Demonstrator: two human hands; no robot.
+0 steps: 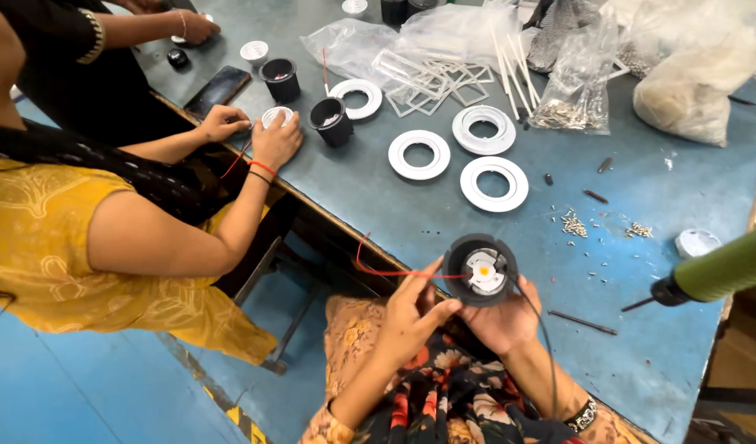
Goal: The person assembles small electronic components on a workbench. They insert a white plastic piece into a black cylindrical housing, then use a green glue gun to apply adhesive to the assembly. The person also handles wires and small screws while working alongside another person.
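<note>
I looked down and saw my right hand wrapped under a round black lamp cup, holding it up just in front of the near edge of the blue desk. Inside the cup sat a white plate with a small yellow dot in the middle. My left hand was pinched shut on a thin red wire that ran into the side of the cup. A black wire hung down from the cup past my right wrist.

On the desk behind the cup lay three white rings, side by side. Farther back stood a black cup beside another white ring. Tiny screws were scattered to the right of the rings. A green power screwdriver poked in from the right edge, with its tip pointing left. Clear plastic bags were piled along the far side.

To my left sat another person in a yellow top. That person's hands held a small white cup at the desk's edge. A dark phone lay near them.
</note>
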